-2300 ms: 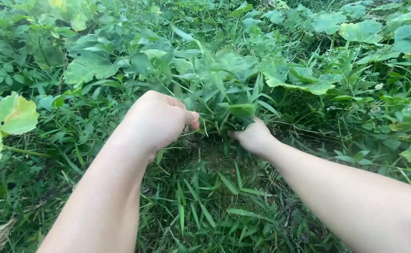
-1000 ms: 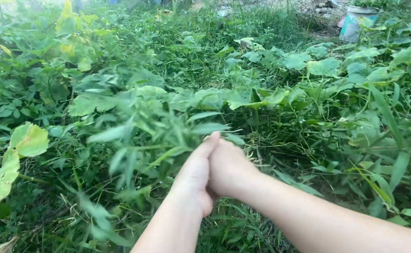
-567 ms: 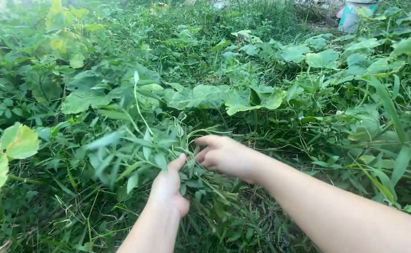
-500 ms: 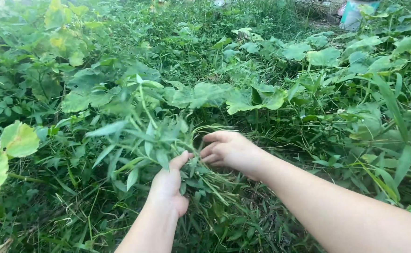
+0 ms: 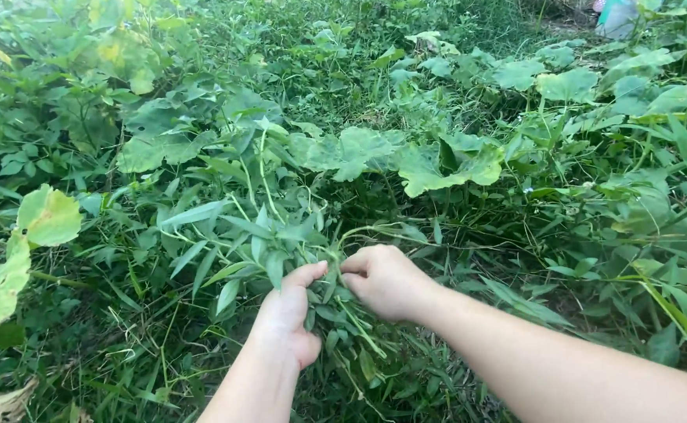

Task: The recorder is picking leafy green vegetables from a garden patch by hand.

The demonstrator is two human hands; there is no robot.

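1. Both hands have come closer together since the earlier frame, and the bunch of stems sits lower, in the lower middle of the frame.
2. Left hand [image 5: 287, 317] is curled around the bunch of stems [image 5: 335, 301], thumb on top, probably to keep the stems together.
3. Right hand [image 5: 386, 280] is closed in a fist on the same bunch, touching it from the right.
4. Narrow leaves [image 5: 234, 235] of the bunch spread toward the upper left.
5. Broad leaves [image 5: 429, 160] lie behind, and a blue-green container [image 5: 617, 16] stands in the upper right corner.
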